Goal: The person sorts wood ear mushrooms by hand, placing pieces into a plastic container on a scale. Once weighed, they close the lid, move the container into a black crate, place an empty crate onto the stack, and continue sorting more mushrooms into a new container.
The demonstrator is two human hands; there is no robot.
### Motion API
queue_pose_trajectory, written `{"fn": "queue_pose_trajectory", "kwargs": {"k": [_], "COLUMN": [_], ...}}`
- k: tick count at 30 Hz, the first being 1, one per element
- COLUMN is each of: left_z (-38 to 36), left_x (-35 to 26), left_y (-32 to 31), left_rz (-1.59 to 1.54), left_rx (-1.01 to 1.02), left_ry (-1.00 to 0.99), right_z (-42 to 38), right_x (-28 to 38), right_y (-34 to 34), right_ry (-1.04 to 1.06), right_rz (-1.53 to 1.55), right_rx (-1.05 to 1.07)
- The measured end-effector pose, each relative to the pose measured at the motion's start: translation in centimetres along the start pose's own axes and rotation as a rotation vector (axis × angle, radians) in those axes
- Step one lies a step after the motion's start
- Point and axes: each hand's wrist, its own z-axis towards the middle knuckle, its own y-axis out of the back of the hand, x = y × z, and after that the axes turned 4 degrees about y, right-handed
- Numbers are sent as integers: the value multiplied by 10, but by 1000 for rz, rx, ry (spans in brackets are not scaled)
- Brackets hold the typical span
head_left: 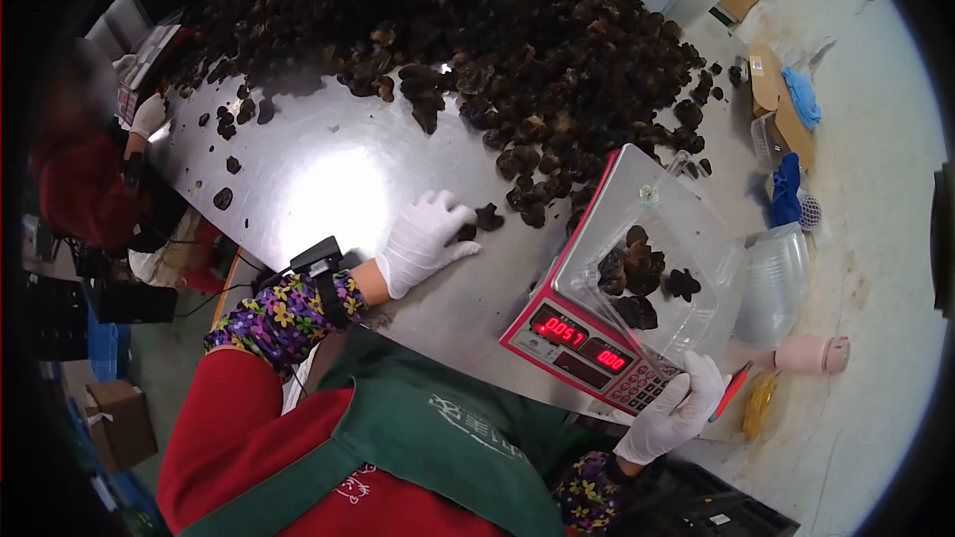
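Note:
My left hand (426, 242), in a white glove, rests on the metal table with thumb and fingers apart. A small piece of dark dried fungus (468, 233) lies between thumb and fingers, partly hidden, and another piece (488, 218) is just beyond. My right hand (681, 410), also gloved, has its fingers curled in beside the scale's keypad, close to the near corner of a clear plastic box (686, 310). What those fingers hold, if anything, is hidden. That box sits on a red digital scale (587, 338) reading 0.057, with several fungus pieces (637, 264) inside.
A large heap of dark fungus (428, 30) covers the table's far side. Right of the scale are a red-handled tool (733, 391), stacked clear boxes (771, 283), a pink roll (813, 353) and a cardboard box (781, 104). Another person (95, 179) works at the left.

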Motion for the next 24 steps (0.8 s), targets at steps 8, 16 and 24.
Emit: {"fn": "queue_pose_trajectory", "kwargs": {"k": [8,16,24], "left_z": [-94,-118,158], "left_x": [69,131,59], "left_y": [35,146,89], "left_rz": [-17,435,-71], "left_rx": [-132,-287,-144], "left_ry": [148,324,-249], "right_z": [1,-19,-62], "right_x": [44,113,133], "right_y": [-4,-71,-136], "right_ry": [83,201,300], "right_rz": [80,914,564], "right_rx": [-52,647,733]}}
